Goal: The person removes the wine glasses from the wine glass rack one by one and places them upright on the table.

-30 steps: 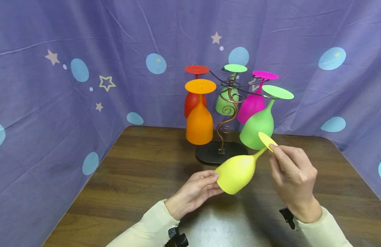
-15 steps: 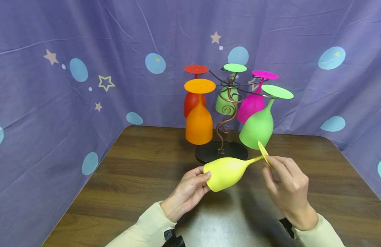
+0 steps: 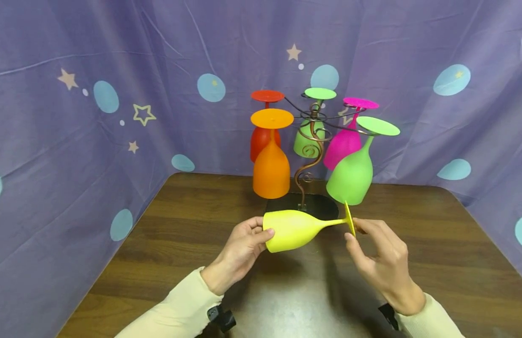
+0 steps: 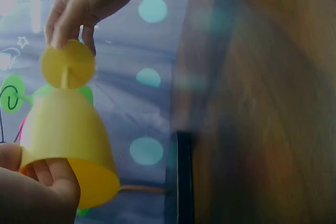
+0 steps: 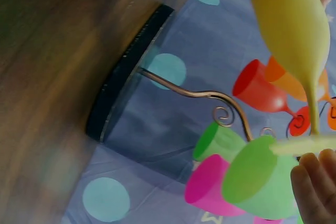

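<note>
A yellow wine glass (image 3: 291, 230) lies sideways in the air above the table, its mouth to the left and its foot (image 3: 349, 218) to the right. My left hand (image 3: 237, 253) pinches the rim; the left wrist view shows fingers (image 4: 50, 174) reaching inside the bowl. At the other end, my right hand (image 3: 385, 263) has thumb and fingertips at the foot's lower edge. Behind stands a wire glass rack (image 3: 315, 134) with upside-down glasses: orange (image 3: 271, 173), red (image 3: 266, 143), magenta (image 3: 343, 146), and light green ones at the back (image 3: 309, 138) and right front (image 3: 351, 176).
The rack's black oval base (image 3: 324, 205) stands on the brown wooden table (image 3: 193, 211), partly hidden by the yellow glass. A purple curtain (image 3: 159, 56) with stars and blue spots hangs behind and to the left. The light green front glass hangs near the yellow foot.
Both hands have carried the yellow wine glass leftward. It has turned from slanting, foot up, to nearly level. The rack and its glasses have stayed put.
</note>
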`<action>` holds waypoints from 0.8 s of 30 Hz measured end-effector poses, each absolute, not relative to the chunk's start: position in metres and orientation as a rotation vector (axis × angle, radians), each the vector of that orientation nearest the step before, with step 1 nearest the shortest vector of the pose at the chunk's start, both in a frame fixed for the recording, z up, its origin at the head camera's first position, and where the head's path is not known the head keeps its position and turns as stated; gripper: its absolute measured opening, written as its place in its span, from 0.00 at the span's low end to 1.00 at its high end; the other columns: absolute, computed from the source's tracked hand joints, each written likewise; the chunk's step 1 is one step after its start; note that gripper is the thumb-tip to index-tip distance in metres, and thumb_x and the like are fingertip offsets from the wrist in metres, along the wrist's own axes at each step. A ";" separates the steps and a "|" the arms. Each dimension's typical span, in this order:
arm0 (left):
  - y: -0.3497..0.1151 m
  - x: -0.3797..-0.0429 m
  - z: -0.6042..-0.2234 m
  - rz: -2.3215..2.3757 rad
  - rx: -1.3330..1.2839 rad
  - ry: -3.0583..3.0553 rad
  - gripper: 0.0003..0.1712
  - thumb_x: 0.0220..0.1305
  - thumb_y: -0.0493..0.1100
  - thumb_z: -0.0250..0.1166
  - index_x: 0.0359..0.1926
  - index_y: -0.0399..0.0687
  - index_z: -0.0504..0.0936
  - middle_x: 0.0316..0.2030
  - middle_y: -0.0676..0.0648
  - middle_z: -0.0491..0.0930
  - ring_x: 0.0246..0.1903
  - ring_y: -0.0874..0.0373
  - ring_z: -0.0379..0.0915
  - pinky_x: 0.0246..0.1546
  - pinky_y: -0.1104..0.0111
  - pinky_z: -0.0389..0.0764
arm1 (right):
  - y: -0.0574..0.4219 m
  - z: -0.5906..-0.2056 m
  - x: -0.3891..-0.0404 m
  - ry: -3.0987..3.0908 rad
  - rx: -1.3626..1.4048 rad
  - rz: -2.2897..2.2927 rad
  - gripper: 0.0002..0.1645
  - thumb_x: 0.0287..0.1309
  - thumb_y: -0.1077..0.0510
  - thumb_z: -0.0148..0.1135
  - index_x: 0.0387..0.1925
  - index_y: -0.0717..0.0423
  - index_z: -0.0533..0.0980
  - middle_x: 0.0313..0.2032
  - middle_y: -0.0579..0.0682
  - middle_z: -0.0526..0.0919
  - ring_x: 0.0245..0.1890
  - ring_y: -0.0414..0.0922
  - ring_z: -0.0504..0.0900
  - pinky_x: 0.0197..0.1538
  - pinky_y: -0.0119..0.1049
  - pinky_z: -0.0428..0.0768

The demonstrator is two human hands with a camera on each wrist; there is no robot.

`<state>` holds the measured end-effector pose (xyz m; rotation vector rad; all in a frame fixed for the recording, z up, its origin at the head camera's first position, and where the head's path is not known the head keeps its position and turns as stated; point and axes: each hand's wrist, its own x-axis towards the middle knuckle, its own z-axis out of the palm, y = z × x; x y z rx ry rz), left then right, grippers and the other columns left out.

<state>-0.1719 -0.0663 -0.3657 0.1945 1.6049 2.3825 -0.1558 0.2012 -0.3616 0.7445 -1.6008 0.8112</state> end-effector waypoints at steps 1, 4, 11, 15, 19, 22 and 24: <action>-0.068 -0.173 -0.364 2.372 0.184 1.665 0.11 0.59 0.27 0.61 0.43 0.30 0.73 0.34 0.45 0.82 0.32 0.58 0.78 0.36 0.70 0.77 | 0.202 -0.363 -0.157 -1.608 0.755 0.822 0.19 0.56 0.54 0.63 0.32 0.71 0.81 0.25 0.58 0.81 0.26 0.48 0.78 0.43 0.24 0.74; -0.074 -0.175 -0.361 2.323 0.149 1.861 0.11 0.57 0.27 0.62 0.43 0.28 0.74 0.32 0.44 0.82 0.31 0.58 0.77 0.34 0.70 0.76 | 0.205 -0.368 -0.162 -1.642 0.749 0.837 0.22 0.57 0.51 0.62 0.33 0.72 0.80 0.25 0.57 0.80 0.27 0.48 0.78 0.44 0.24 0.73; -0.090 -0.173 -0.351 2.148 0.133 2.223 0.09 0.57 0.28 0.63 0.40 0.31 0.78 0.31 0.42 0.82 0.28 0.58 0.74 0.30 0.71 0.72 | 0.221 -0.393 -0.186 -1.787 0.632 0.839 0.14 0.53 0.56 0.62 0.31 0.65 0.82 0.25 0.52 0.81 0.27 0.44 0.77 0.39 0.25 0.73; -0.104 -0.173 -0.341 2.039 0.115 2.405 0.08 0.57 0.28 0.64 0.39 0.32 0.78 0.30 0.42 0.81 0.27 0.58 0.72 0.27 0.72 0.73 | 0.226 -0.405 -0.200 -1.936 0.529 0.855 0.06 0.50 0.61 0.63 0.30 0.58 0.82 0.26 0.47 0.82 0.27 0.45 0.79 0.37 0.25 0.73; -0.121 -0.177 -0.331 1.850 0.159 2.655 0.08 0.56 0.28 0.64 0.39 0.33 0.78 0.29 0.43 0.80 0.27 0.58 0.72 0.27 0.73 0.74 | 0.230 -0.413 -0.211 -2.104 0.399 0.868 0.02 0.51 0.61 0.65 0.28 0.54 0.82 0.27 0.43 0.81 0.27 0.42 0.79 0.36 0.25 0.75; -0.135 -0.184 -0.322 1.695 0.218 2.827 0.07 0.56 0.29 0.64 0.38 0.34 0.78 0.28 0.44 0.80 0.26 0.58 0.72 0.27 0.73 0.74 | 0.232 -0.415 -0.219 -2.233 0.302 0.902 0.02 0.53 0.61 0.65 0.30 0.52 0.83 0.28 0.43 0.82 0.28 0.40 0.80 0.34 0.31 0.78; -0.144 -0.189 -0.317 1.593 0.263 2.938 0.07 0.57 0.29 0.63 0.38 0.34 0.78 0.27 0.43 0.81 0.25 0.58 0.72 0.26 0.72 0.74 | 0.232 -0.416 -0.225 -2.323 0.252 0.940 0.04 0.54 0.60 0.64 0.32 0.53 0.83 0.30 0.45 0.83 0.30 0.42 0.81 0.34 0.38 0.80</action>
